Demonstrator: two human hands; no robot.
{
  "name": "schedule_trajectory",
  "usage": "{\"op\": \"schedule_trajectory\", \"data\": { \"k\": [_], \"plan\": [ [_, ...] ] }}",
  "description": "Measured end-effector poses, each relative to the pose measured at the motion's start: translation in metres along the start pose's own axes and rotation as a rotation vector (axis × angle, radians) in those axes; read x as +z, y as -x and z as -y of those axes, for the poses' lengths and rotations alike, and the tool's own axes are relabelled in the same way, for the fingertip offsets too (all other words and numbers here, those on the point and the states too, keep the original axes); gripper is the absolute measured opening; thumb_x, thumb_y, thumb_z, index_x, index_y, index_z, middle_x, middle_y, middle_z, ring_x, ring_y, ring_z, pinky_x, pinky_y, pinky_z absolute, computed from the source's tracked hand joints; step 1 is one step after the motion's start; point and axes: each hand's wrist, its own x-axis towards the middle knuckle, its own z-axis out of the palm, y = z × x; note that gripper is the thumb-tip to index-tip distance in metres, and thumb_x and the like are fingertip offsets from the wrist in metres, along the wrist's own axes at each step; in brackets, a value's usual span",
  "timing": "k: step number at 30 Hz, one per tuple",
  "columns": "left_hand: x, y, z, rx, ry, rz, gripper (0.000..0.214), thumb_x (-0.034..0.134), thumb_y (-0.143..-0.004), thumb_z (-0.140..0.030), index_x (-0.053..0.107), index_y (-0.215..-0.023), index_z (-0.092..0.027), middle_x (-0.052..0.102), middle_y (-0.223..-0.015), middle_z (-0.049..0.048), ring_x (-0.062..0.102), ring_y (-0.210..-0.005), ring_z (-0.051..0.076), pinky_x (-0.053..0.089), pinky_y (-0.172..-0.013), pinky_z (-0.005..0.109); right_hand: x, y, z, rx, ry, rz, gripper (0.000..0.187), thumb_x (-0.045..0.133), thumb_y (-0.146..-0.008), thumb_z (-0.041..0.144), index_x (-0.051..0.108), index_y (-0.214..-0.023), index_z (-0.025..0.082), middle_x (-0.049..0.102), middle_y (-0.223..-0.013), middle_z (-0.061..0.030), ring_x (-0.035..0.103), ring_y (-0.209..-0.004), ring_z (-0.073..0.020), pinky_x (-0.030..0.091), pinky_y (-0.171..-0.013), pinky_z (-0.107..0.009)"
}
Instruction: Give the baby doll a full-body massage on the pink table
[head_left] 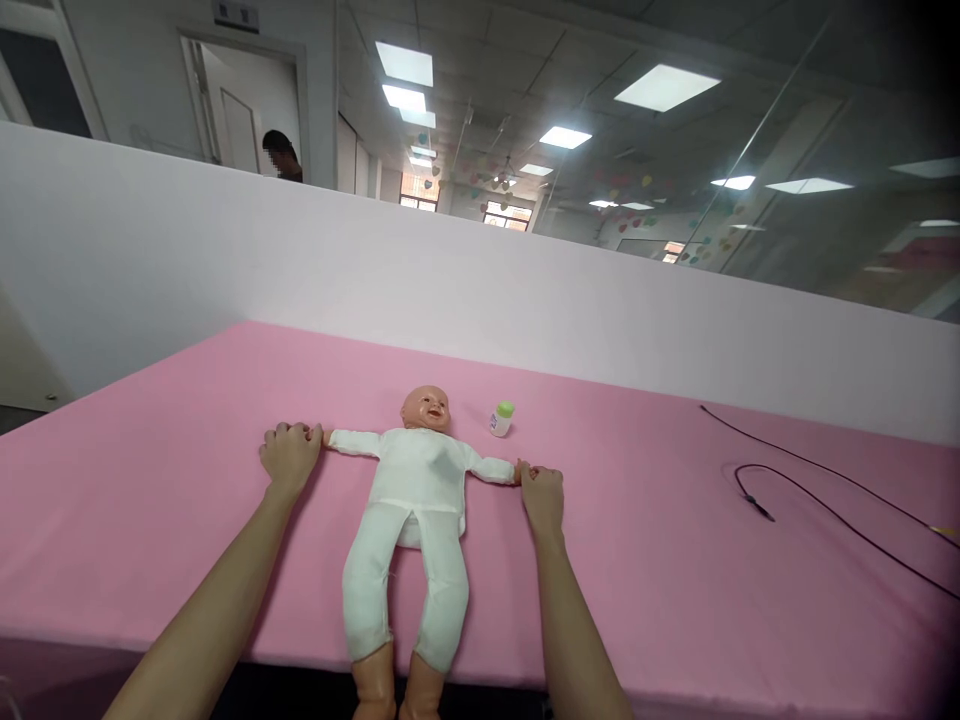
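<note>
A baby doll [418,475] with a white cloth body lies on its back on the pink-covered table [637,560]. Its arms are stretched out to both sides, and its feet reach past the table's front edge. My left hand [291,457] is closed around the doll's hand on the left. On the other side, my right hand [543,500] grips the doll's other hand with its fingers curled. Close to the doll's head stands a small white bottle [502,420] with a green lid, apart from both hands.
Black cables [817,505] lie across the right part of the table. Along the back runs a low white wall [450,270], with glass above it on the right. Beyond it, at the left, a person [283,158] is near a doorway.
</note>
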Motion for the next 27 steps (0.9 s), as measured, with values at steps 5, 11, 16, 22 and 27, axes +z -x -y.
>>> {"op": "schedule_trajectory", "data": {
  "k": [5, 11, 16, 22, 27],
  "plan": [
    [-0.020, 0.015, -0.032, 0.168, 0.369, -0.216, 0.042, 0.045, -0.098, -0.035, 0.069, -0.127, -0.015, 0.063, -0.124, 0.0165, 0.058, -0.113, 0.033, 0.049, -0.090, 0.044, -0.008, 0.003, 0.012, -0.079, -0.135, -0.107, 0.053, 0.046, -0.091, 0.041, 0.066, -0.129, 0.011, 0.056, -0.136, -0.0204, 0.063, -0.100, -0.0282, 0.048, -0.082, -0.037],
    [-0.052, 0.067, -0.151, 0.609, 1.015, 0.283, 0.027, 0.059, -0.096, -0.038, 0.074, -0.110, -0.020, 0.073, -0.110, 0.0094, 0.067, -0.101, 0.025, 0.053, -0.093, 0.039, -0.006, -0.007, 0.033, -0.171, -0.284, 0.054, 0.041, 0.047, -0.089, 0.036, 0.072, -0.111, 0.013, 0.070, -0.113, -0.0147, 0.066, -0.092, -0.0259, 0.051, -0.085, -0.037],
    [-0.020, 0.086, -0.264, 0.012, 1.562, 1.172, 0.041, 0.053, -0.103, -0.045, 0.073, -0.108, -0.010, 0.071, -0.125, 0.0220, 0.069, -0.116, 0.027, 0.053, -0.105, 0.039, -0.001, -0.032, 0.046, -0.296, -0.225, 0.095, 0.046, 0.043, -0.092, 0.034, 0.065, -0.127, 0.013, 0.071, -0.121, -0.0143, 0.067, -0.102, -0.0272, 0.053, -0.092, -0.040],
    [0.046, 0.074, -0.332, -0.516, 1.676, 1.106, 0.061, 0.027, -0.108, -0.050, 0.060, -0.132, -0.006, 0.044, -0.157, 0.0250, 0.044, -0.146, 0.025, 0.038, -0.119, 0.033, 0.021, -0.078, 0.039, -0.608, -0.020, 0.105, 0.059, 0.033, -0.093, 0.018, 0.048, -0.149, 0.008, 0.051, -0.153, -0.0181, 0.045, -0.144, -0.0287, 0.040, -0.118, -0.048],
    [0.066, 0.073, -0.339, -0.525, 1.719, 1.083, 0.067, 0.027, -0.107, -0.055, 0.053, -0.141, -0.003, 0.039, -0.160, 0.0239, 0.040, -0.148, 0.024, 0.034, -0.121, 0.029, 0.040, -0.102, 0.022, -0.781, 0.053, 0.176, 0.063, 0.033, -0.091, 0.013, 0.045, -0.153, 0.009, 0.044, -0.159, -0.0164, 0.037, -0.151, -0.0272, 0.033, -0.124, -0.052]
  ]
}}
